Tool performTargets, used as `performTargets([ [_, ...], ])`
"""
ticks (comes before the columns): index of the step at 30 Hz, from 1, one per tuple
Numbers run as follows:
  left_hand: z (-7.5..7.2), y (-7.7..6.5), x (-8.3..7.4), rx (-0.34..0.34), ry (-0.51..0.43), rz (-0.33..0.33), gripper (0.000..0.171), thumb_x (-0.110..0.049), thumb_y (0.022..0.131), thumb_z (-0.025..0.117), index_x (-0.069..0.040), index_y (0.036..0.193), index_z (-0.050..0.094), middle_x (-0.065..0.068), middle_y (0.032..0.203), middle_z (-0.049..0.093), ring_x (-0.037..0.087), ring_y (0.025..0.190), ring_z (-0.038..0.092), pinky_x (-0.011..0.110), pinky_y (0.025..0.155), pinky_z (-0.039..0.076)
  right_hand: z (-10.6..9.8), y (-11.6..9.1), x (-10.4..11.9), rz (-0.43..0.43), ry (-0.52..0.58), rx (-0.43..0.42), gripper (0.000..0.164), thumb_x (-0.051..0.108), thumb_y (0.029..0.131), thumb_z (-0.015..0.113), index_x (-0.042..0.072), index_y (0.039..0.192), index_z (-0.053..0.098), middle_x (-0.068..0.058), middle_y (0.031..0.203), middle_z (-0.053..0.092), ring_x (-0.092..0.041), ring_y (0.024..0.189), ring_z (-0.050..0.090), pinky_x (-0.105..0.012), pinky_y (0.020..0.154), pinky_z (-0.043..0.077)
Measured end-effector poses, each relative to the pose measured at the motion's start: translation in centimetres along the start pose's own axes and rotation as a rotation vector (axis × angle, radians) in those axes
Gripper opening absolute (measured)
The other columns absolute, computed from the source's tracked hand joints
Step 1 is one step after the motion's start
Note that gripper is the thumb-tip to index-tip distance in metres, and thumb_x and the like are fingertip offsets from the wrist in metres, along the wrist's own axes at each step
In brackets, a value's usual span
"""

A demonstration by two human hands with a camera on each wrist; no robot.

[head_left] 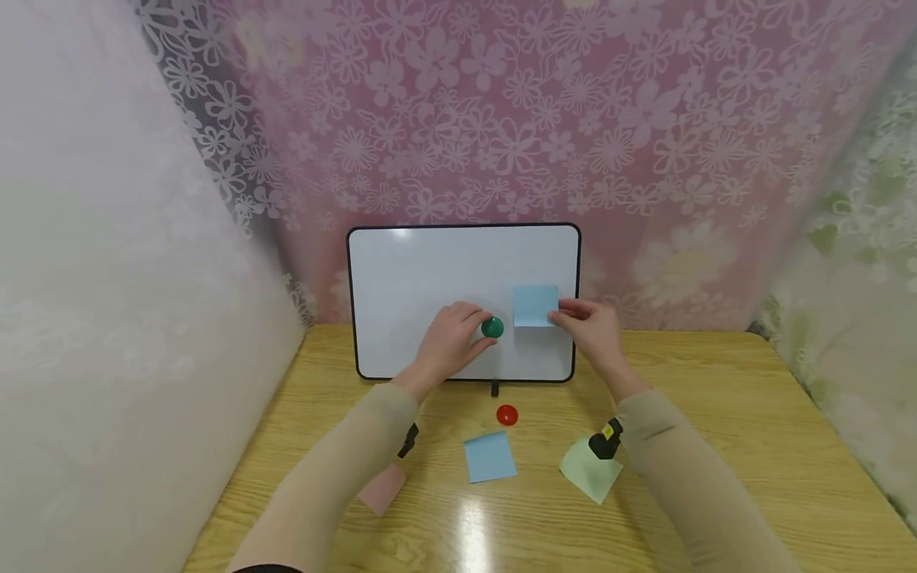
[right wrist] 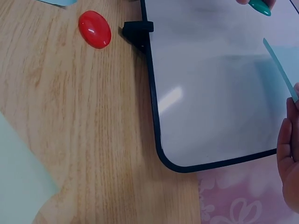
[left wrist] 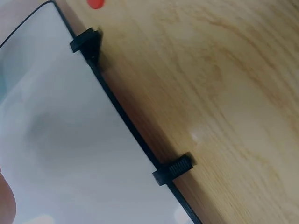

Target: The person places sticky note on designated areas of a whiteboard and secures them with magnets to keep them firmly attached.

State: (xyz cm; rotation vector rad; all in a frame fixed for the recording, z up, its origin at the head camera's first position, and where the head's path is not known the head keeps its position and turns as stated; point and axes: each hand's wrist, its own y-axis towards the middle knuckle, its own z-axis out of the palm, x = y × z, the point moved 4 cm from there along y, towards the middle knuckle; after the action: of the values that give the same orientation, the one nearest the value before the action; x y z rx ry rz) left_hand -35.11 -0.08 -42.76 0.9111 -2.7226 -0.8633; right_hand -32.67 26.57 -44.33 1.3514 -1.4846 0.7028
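My left hand (head_left: pixel 450 338) holds a green round magnet (head_left: pixel 492 327) between fingers and thumb, in front of the whiteboard (head_left: pixel 423 270). To its right, my right hand (head_left: pixel 593 330) pinches a blue sticky note (head_left: pixel 535 306) by its right edge. In the right wrist view the note (right wrist: pixel 279 69) stands off the board at its lower edge, and the magnet (right wrist: pixel 260 7) is seen edge-on. Only a bit of the left hand (left wrist: pixel 6 201) shows in the left wrist view; its magnet is out of sight there.
On the wooden table (head_left: pixel 716 430) lie a red round magnet (head_left: pixel 507 415), another blue note (head_left: pixel 490 458), a pink note (head_left: pixel 383 489) and a green note (head_left: pixel 591 471). Black feet (left wrist: pixel 173 169) hold the whiteboard's lower edge. A floral curtain (head_left: pixel 501 119) hangs behind.
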Motion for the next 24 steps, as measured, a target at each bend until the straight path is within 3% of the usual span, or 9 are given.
performTargets([
  [5, -0.6, 0.8, 0.3, -0.016, 0.046, -0.015, 0.043, -0.035, 0.094, 0.086, -0.007, 0.125, 0.074, 0.003, 0.118, 0.072, 0.022, 0.113, 0.064, 0.036, 0.1, 0.052, 0.0, 0.3, 0.6, -0.018, 0.0, 0.005, 0.051, 0.039, 0.096, 0.084, 0.006, 0.134, 0.074, -0.013, 0.12, 0.078, -0.025, 0.111, 0.073, -0.028, 0.089, 0.057],
  [12, -1.1, 1.3, 0.8, -0.002, 0.093, -0.017, 0.042, -0.034, 0.094, 0.086, -0.008, 0.124, 0.074, 0.003, 0.118, 0.072, 0.021, 0.113, 0.064, 0.035, 0.101, 0.052, 0.0, 0.8, 0.9, 0.0, 0.01, 0.002, 0.05, 0.037, 0.098, 0.082, 0.006, 0.135, 0.073, -0.015, 0.122, 0.076, -0.022, 0.109, 0.073, -0.02, 0.081, 0.054],
  [24, -1.7, 3.1, 0.4, 0.045, 0.155, -0.007, 0.039, -0.036, 0.098, 0.082, -0.009, 0.126, 0.074, 0.001, 0.119, 0.072, 0.02, 0.115, 0.063, 0.033, 0.102, 0.051, 0.4, 1.1, 1.3, -0.003, 0.028, -0.056, 0.043, 0.035, 0.1, 0.079, 0.005, 0.131, 0.076, -0.015, 0.119, 0.076, -0.014, 0.096, 0.073, -0.021, 0.079, 0.058],
])
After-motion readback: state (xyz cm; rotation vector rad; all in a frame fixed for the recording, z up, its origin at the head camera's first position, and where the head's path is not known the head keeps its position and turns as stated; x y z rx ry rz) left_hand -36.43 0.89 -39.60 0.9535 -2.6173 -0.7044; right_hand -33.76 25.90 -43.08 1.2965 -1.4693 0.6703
